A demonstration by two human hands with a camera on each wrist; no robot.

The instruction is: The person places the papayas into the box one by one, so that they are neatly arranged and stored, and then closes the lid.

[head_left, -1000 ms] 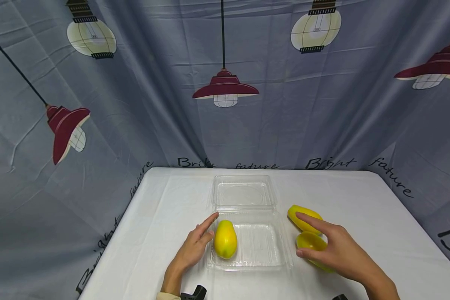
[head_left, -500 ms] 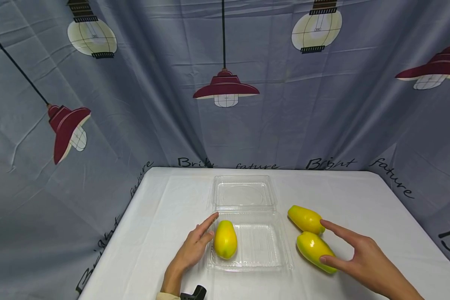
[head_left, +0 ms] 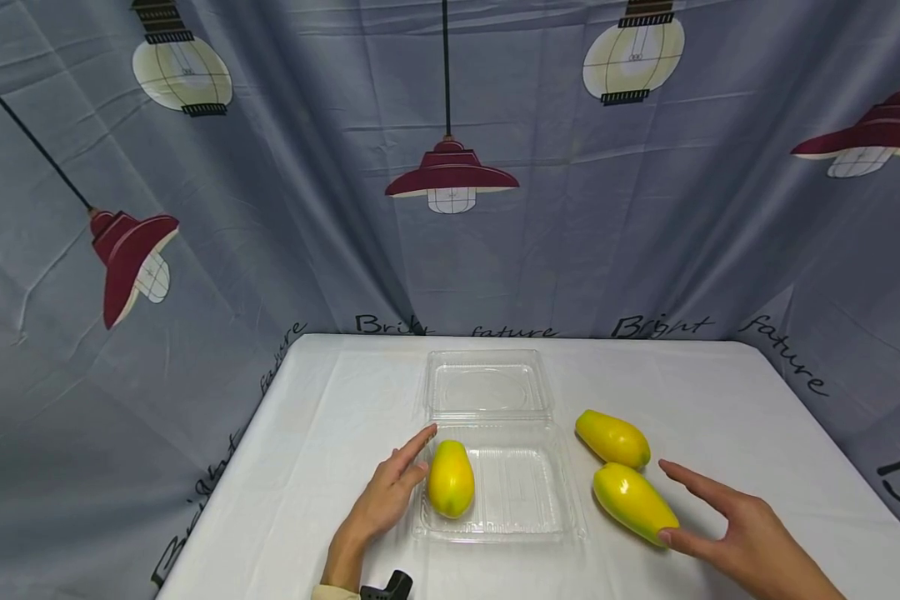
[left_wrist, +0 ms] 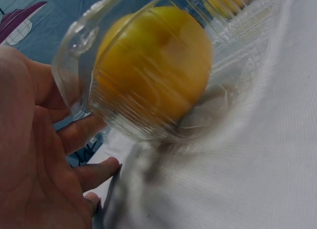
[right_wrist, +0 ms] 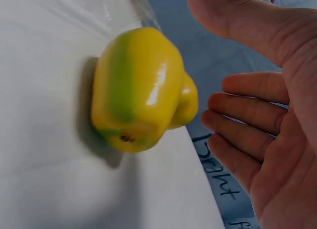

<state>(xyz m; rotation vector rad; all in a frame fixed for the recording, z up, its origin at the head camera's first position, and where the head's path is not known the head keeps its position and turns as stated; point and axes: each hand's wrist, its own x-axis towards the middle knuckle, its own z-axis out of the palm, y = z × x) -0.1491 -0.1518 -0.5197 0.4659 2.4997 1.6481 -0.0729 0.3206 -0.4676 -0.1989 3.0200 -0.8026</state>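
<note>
I log my left hand [head_left: 387,498], fingers straight, against the clear tray [head_left: 525,521] at 9 o'clock of one yellow fruit [head_left: 451,478]. My right hand [head_left: 746,537], spread and holding nothing, sits just beside the near fruit [head_left: 632,502] on the worktop [head_left: 322,433].

Three yellow papayas [head_left: 451,478] [head_left: 612,438] [head_left: 633,502], one clear plastic clamshell container [head_left: 517,500] holding the nine o'clock papaya, two hands [head_left: 386,496] [head_left: 750,542], and one white-covered table [head_left: 330,417].

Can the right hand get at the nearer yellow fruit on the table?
Probably yes. The right hand lies open just beside the nearer fruit, thumb by its end, and nothing stands between them.
</note>
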